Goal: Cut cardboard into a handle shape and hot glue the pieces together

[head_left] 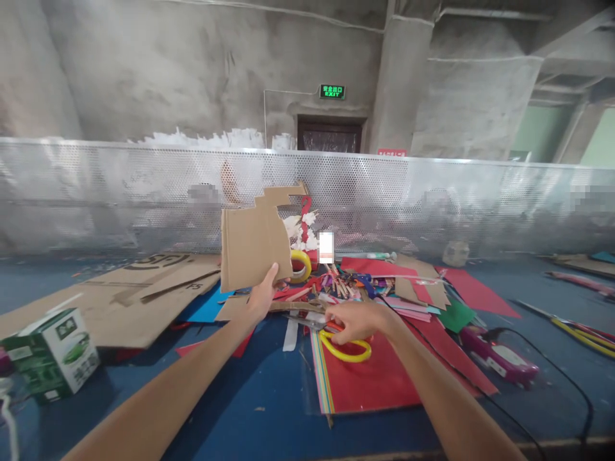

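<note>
My left hand [262, 294] pinches the lower right edge of a brown cardboard piece [252, 246] between thumb and fingers. The piece is held upright above the table, with a stepped top edge and a curved right side. My right hand [355, 320] is closed on the handles of scissors [353, 356] with yellow and red grips. Their blades point left, toward the cardboard scraps. Under the scissors lies a pack of coloured paper [379, 390] with a red sheet on top. Behind my left hand, a yellow tape roll [308, 264] is partly hidden by the cardboard.
Large cardboard sheets [120, 314] and a green-and-white box [72, 352] lie left. Paper scraps and a blue glue gun [368, 285] fill the middle. A purple device [500, 358] with a black cable and other scissors [576, 333] sit right. A perforated metal partition [120, 198] stands behind.
</note>
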### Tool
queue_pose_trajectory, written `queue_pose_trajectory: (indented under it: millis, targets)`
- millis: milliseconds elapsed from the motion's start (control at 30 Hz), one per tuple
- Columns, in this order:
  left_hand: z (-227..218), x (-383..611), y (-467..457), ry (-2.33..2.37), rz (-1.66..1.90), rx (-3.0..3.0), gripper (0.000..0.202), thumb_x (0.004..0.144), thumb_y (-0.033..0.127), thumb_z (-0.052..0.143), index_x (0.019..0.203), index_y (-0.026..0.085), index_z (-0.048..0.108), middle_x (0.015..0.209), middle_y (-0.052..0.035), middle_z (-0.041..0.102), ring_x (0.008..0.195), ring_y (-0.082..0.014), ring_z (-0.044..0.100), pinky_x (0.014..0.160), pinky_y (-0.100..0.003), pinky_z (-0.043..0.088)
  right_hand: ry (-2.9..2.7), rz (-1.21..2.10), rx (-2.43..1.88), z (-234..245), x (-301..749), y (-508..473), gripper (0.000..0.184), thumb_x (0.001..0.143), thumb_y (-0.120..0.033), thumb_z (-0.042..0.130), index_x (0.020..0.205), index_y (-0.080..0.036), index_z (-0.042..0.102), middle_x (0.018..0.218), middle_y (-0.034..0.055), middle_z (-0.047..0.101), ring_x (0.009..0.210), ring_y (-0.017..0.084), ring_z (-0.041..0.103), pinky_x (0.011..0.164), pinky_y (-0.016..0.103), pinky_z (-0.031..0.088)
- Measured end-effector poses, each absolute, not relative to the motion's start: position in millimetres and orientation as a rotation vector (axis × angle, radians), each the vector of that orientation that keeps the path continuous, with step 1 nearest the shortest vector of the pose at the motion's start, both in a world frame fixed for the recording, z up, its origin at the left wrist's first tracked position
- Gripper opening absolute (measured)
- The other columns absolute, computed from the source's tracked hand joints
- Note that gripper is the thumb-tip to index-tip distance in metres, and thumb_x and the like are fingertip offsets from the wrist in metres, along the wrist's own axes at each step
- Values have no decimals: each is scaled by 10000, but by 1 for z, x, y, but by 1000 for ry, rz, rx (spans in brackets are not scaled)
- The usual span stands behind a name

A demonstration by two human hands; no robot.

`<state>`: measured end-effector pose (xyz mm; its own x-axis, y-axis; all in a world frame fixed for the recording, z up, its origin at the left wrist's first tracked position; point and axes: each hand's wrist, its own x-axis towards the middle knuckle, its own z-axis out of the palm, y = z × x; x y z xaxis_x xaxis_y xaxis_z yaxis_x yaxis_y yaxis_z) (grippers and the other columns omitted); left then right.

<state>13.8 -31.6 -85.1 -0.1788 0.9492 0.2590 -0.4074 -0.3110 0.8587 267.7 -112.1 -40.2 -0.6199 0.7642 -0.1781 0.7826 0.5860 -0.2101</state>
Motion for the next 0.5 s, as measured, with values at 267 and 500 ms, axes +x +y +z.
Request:
queue_pose_trajectory:
  millis: [267, 500]
  targets:
    - [-74, 8, -26, 748, 1785, 907, 374, 799, 408, 768, 1065, 158, 685, 862, -34, 762, 662, -152, 692, 673, -274, 549, 2890, -1179, 1175, -15, 301, -117, 338, 822, -271, 638, 1141, -164, 671, 806, 15, 624, 667, 127, 537, 610, 244, 409]
    - [-75, 16, -34, 730, 1805, 913, 439, 786, 446, 781, 1124, 184, 681, 942, -39, 773, 789, -170, 725, 743, -280, 555, 2931, -1977, 1212, -28, 287, -115, 406, 819, -473, 721, 1100, -209, 595, 690, -48, 503, 506, 76, 382, 471, 220, 342]
